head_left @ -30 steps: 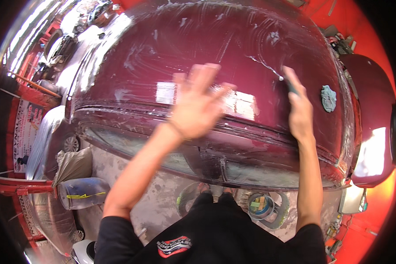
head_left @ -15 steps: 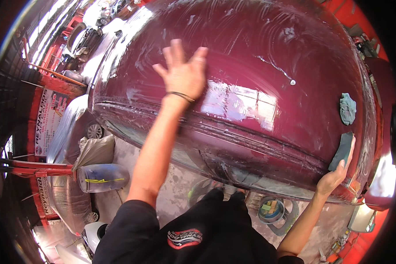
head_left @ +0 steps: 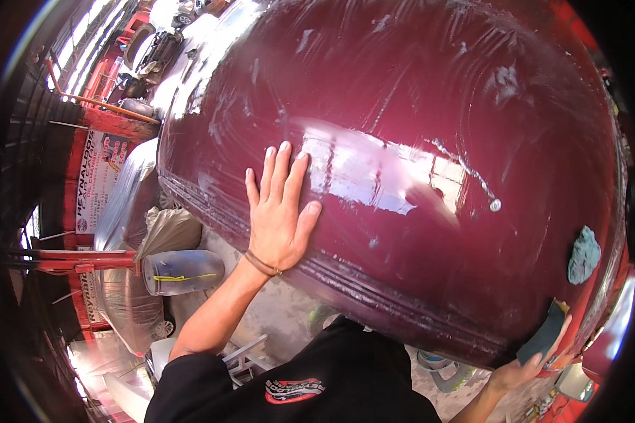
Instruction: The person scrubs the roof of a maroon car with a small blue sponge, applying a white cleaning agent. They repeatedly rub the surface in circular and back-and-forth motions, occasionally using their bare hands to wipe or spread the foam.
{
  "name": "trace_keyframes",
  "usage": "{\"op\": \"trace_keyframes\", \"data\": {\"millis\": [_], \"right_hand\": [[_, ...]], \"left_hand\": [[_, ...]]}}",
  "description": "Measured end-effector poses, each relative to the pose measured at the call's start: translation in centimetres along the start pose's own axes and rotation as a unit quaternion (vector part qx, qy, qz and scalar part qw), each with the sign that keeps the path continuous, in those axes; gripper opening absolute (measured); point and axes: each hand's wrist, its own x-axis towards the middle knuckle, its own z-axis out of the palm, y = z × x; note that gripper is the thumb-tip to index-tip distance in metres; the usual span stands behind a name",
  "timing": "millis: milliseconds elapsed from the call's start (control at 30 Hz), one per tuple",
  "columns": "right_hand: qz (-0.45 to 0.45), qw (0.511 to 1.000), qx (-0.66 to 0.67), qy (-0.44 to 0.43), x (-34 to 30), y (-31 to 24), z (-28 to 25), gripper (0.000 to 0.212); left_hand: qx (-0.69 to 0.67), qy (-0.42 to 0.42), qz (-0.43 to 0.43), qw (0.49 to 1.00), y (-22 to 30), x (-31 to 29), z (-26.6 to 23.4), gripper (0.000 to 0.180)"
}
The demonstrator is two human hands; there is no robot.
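Observation:
A wet, streaked maroon car roof (head_left: 374, 77) spreads out in front of me. My left hand (head_left: 279, 211) lies flat on it near the side trim, fingers stretched out and nothing in it. At the roof's right end, my right hand (head_left: 522, 374) grips a dark sheet of sandpaper (head_left: 543, 333) with a tan edge showing. Its fingers are partly hidden behind the sheet. A crumpled blue-green cloth (head_left: 584, 255) rests on the roof just beyond that hand. One whitish streak on the paint ends in a small round spot (head_left: 495, 205).
Below the car's near side, a bucket (head_left: 434, 361) stands on the concrete floor, partly hidden by the roof edge. To the left are a bluish drum (head_left: 183, 272), a beige sack (head_left: 169, 229), a red bar (head_left: 85, 259) and a plastic-covered car (head_left: 123, 201).
My left hand has come back toward me across the roof to near its trim. My right hand still has the sandpaper at the right end. The whole view has shifted, hiding more of the bucket.

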Motion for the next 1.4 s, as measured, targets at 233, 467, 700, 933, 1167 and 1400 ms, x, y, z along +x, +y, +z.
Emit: {"op": "trace_keyframes", "data": {"millis": [233, 467, 700, 933, 1167, 1400], "right_hand": [[0.033, 0.996, -0.069, 0.045, -1.8, 4.5, -3.8, 0.084], [0.118, 0.979, -0.127, 0.105, -5.6, 12.4, -10.9, 0.080], [0.146, 0.973, -0.132, 0.120, -5.9, 15.8, -13.2, 0.076], [0.136, 0.980, -0.082, 0.118, -5.5, 16.9, -13.2, 0.072], [0.086, 0.992, 0.050, 0.078, -1.5, 9.9, -5.7, 0.065], [0.031, 0.976, 0.210, -0.058, 1.9, -4.4, 2.5, 0.078]], "left_hand": [[-0.003, -0.024, -0.002, 1.000, -0.4, 0.5, -0.2, 0.080], [-0.006, -0.035, 0.012, 0.999, -0.7, 1.3, -0.3, 0.081], [-0.005, -0.049, 0.010, 0.999, -1.1, 1.1, -0.5, 0.080], [-0.004, -0.043, -0.003, 0.999, -0.7, 1.1, -0.9, 0.077], [-0.005, -0.018, -0.001, 1.000, -0.4, 0.3, -0.6, 0.076], [-0.022, 0.016, 0.019, 0.999, -0.3, 0.1, -1.0, 0.083]]}}
